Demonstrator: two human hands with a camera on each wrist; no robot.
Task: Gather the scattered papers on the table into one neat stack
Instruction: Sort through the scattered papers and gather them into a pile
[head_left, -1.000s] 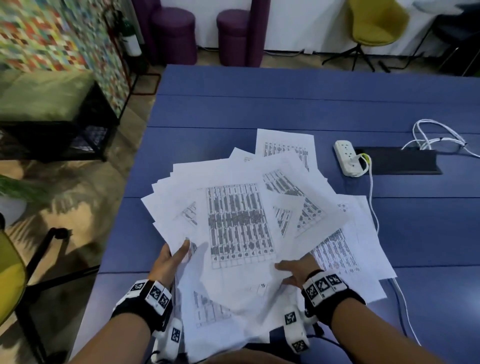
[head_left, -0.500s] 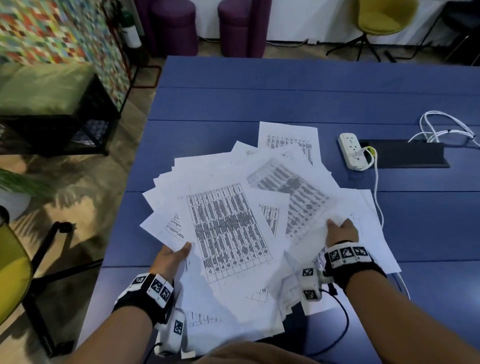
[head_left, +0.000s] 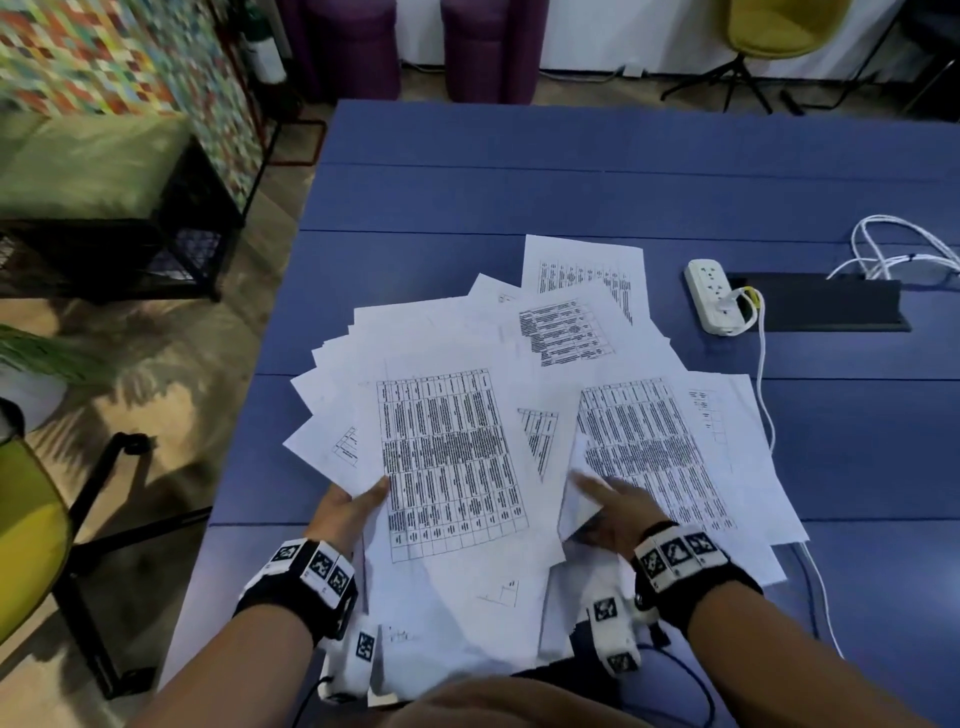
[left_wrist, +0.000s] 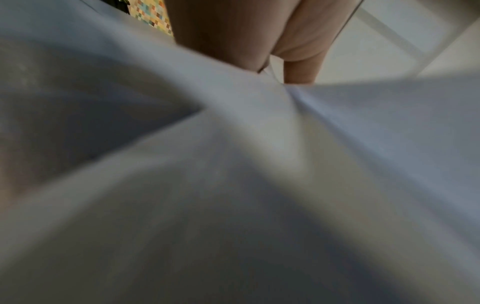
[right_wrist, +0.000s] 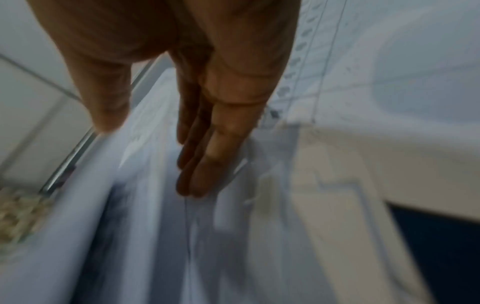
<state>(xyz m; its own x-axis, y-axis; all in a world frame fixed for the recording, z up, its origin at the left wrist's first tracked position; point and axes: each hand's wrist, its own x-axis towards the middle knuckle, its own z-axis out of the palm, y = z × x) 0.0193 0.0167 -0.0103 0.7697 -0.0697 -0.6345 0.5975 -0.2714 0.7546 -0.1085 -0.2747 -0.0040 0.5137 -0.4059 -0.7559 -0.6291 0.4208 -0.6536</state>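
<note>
left hand (head_left: 347, 512) pinches the fanned papers (head_left: 452, 457) with thumb on top, right hand (head_left: 615, 512) lies flat on them, fingers (right_wrist: 207, 160) straight, blue desk (head_left: 571, 182) underneath.

This looked like an office lounge or co-working room. A big blue worktop (head_left: 571, 171) carried printed table sheets (head_left: 447, 457), a white power strip (head_left: 714, 296) beside a black cable hatch (head_left: 826, 306), and loose white cables (head_left: 893, 249). Around it stood a mustard shell chair (head_left: 769, 26), purple round stools (head_left: 488, 47), a green cushioned bench (head_left: 88, 161) and a multicoloured mosaic wall (head_left: 119, 52).
</note>
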